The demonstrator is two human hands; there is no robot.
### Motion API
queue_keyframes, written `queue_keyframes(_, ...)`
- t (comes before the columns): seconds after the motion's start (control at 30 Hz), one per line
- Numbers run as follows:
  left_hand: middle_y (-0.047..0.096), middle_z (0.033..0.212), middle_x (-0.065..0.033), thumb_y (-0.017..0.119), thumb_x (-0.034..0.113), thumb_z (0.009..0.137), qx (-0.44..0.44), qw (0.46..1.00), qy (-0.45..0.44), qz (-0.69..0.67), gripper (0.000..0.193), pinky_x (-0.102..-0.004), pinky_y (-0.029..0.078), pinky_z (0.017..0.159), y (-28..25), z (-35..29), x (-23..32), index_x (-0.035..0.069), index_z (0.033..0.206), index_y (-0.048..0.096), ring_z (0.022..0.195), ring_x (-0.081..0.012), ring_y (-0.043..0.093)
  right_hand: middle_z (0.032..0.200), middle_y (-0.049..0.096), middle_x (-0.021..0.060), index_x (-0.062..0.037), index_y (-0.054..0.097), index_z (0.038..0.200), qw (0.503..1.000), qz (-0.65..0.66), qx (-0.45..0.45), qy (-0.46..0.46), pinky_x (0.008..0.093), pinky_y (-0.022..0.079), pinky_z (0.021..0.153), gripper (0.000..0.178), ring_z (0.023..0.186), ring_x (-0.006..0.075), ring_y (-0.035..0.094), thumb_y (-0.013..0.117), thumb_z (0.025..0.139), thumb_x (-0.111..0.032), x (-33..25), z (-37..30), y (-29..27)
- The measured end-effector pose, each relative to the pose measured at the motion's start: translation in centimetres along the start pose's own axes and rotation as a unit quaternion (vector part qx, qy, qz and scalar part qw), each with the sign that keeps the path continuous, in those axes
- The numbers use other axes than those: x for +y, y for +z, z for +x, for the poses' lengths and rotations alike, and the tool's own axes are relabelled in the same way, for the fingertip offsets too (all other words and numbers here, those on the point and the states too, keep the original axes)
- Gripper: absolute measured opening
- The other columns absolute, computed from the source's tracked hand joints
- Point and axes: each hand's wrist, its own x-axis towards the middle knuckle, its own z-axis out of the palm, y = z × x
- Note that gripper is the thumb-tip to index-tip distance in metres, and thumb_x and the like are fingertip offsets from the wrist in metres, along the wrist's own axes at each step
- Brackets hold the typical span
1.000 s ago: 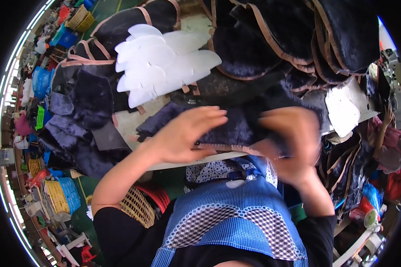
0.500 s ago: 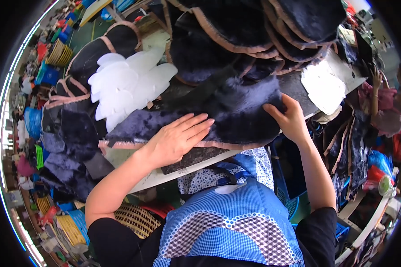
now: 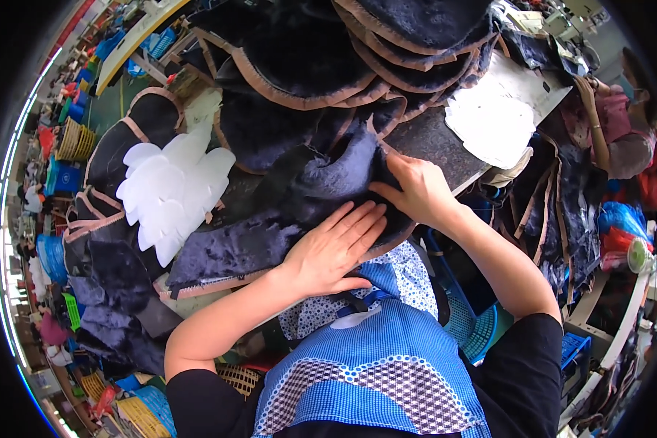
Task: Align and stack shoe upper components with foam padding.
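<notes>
A dark, plush fur-like fabric piece (image 3: 233,248) with a pink-brown trim along its edge lies on the table in front of me. My left hand (image 3: 332,252) rests flat on it, fingers stretched out and pointing up to the right. At the piece's right end, my right hand (image 3: 420,188) grips the edge between thumb and fingers. That end is lifted and bent over, and a tip of trim (image 3: 372,130) sticks up beside my right fingers. Part of the near edge is hidden under my left hand.
Dark trimmed fabric pieces (image 3: 299,62) are heaped at the back. White scalloped sheets (image 3: 171,193) lie to the left, and another white stack (image 3: 489,117) to the right. More dark fabric (image 3: 117,292) hangs at the left. A co-worker (image 3: 620,124) is at the far right.
My right hand has drawn the fabric's right end up and inward, bending it over. My left hand has slid right along the piece. The whole view has shifted.
</notes>
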Motion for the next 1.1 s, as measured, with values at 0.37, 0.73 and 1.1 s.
queue_keyframes(0.37,0.038,0.157,-0.0244,0.068,0.065,0.084,-0.016,0.996,-0.028,-0.085,0.104,-0.0488,0.018,0.129,0.7,0.6,1.3,-0.006,0.153,0.037,0.151,-0.0386,0.031,0.092,0.058,0.0146,-0.0037,0.059,0.085,0.996,0.047,0.008,-0.077,0.0428,0.055,0.076,0.019,0.091,0.0336,0.064,0.074,0.081,-0.015,-2.0,0.8,1.1)
queue_keyframes(0.73,0.067,0.099,-0.0124,0.086,0.015,0.078,0.362,0.889,-0.281,0.0,0.038,-0.0403,0.053,0.083,-7.9,1.0,-6.7,0.001,0.108,0.067,0.09,-0.0333,0.064,0.092,0.06,0.0133,-0.0019,0.066,0.088,0.991,-0.067,0.045,-0.11,0.0409,0.054,0.077,0.017,0.09,0.0305,0.063,0.064,0.087,-0.019,-2.6,6.1,3.4)
queue_keyframes(1.1,0.066,0.086,0.0079,0.075,0.01,0.096,0.482,0.578,-0.405,-0.519,0.007,-0.0168,0.044,0.07,-1.4,-2.4,-4.3,0.005,0.092,0.071,0.076,0.0003,0.054,0.079,0.06,0.009,-0.0064,0.061,0.082,0.994,0.006,0.083,-0.066,0.0384,0.052,0.069,0.015,0.076,0.0268,0.064,0.072,0.084,-0.016,-4.4,0.9,2.8)
